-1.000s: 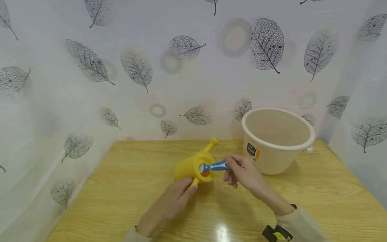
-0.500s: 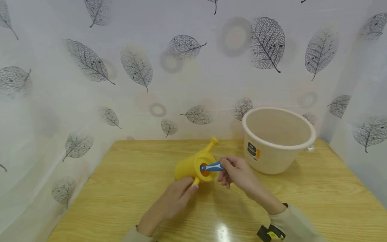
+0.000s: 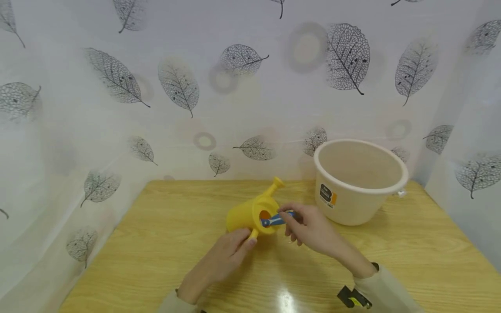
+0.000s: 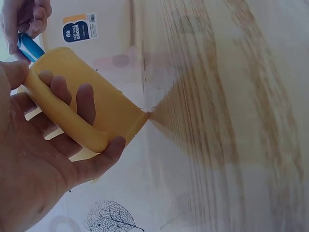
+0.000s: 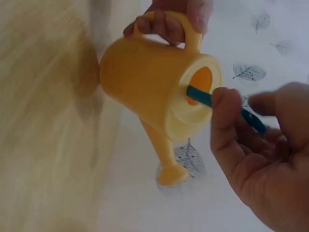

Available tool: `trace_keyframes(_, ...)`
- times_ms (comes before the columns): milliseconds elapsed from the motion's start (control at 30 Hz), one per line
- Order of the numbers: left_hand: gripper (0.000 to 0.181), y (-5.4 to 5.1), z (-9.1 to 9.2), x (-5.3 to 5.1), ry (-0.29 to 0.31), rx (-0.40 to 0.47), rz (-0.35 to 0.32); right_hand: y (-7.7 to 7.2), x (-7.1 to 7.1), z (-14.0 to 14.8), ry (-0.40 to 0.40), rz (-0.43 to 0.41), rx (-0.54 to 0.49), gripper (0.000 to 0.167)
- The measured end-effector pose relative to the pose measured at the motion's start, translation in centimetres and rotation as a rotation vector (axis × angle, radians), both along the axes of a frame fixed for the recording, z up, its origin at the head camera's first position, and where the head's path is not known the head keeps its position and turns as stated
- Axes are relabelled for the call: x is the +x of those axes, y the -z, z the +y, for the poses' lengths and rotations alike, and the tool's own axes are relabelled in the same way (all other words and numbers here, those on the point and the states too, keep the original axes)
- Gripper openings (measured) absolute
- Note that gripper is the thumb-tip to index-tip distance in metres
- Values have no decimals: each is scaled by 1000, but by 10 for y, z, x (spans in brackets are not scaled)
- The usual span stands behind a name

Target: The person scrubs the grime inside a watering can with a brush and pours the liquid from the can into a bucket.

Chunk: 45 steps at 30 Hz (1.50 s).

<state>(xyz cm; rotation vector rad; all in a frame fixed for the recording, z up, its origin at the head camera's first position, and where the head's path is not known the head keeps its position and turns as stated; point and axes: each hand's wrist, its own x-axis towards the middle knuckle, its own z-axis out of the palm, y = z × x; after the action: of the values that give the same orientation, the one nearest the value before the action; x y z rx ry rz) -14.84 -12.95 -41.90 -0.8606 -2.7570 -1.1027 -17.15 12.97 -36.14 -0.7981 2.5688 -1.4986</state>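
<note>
A yellow watering can [image 3: 242, 216] leans on its bottom edge on the wooden table, tilted with its round opening toward the right hand. My left hand [image 3: 226, 255] grips its handle, fingers curled through the loop in the left wrist view. My right hand [image 3: 313, 228] pinches the blue-and-white handle of a brush [image 3: 275, 219] between thumb and fingers. The brush's front end reaches into the can's opening, as the right wrist view shows with the brush [image 5: 199, 95]; its head is hidden inside. The can's spout [image 5: 164, 157] points away toward the back.
A large cream bucket [image 3: 352, 206] with a label stands at the back right of the table [image 3: 164, 234], close behind my right hand. A white leaf-patterned curtain [image 3: 250, 104] hangs behind and along both sides. Small wet-looking spots lie near the can.
The brush has moved left, its pale head passing from the opening's mouth into the can, then its handle tilted and shifted lower. My left hand and the can have stayed nearly still.
</note>
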Motion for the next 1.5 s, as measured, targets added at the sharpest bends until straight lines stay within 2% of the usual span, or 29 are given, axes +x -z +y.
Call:
trace_keyframes(100, 27, -1, 1, 0, 7, -11, 20, -2, 2, 1, -47, 314, 173, 17)
trace_keyframes(200, 26, -1, 1, -1, 12, -17, 26, -3, 3, 1, -68, 589, 275, 23)
trace_keyframes(367, 28, -2, 2, 0, 10, -24, 10, -2, 3, 2, -60, 902, 371, 33)
trace_keyframes(500, 29, -2, 2, 1, 5, -22, -10, 0, 2, 4, -40, 1066, 444, 32)
trace_keyframes(600, 29, -2, 1, 1, 2, -15, -19, 4, 0, 4, -39, 1131, 437, 18)
trace_keyframes(800, 29, -1, -1, 1, 11, 7, -31, 8, -2, 3, -16, 1239, 366, 40)
trace_keyframes(1167, 27, -3, -2, 0, -1, 15, -39, 0, 3, -3, -27, 1405, 234, 39)
trace_keyframes(1367, 25, -3, -2, -1, -5, 4, -14, -3, 2, -6, -29, 1404, 216, 39)
trace_keyframes(1500, 25, -1, -2, -1, 11, 11, -5, 0, 0, -7, -53, 1360, 238, 37)
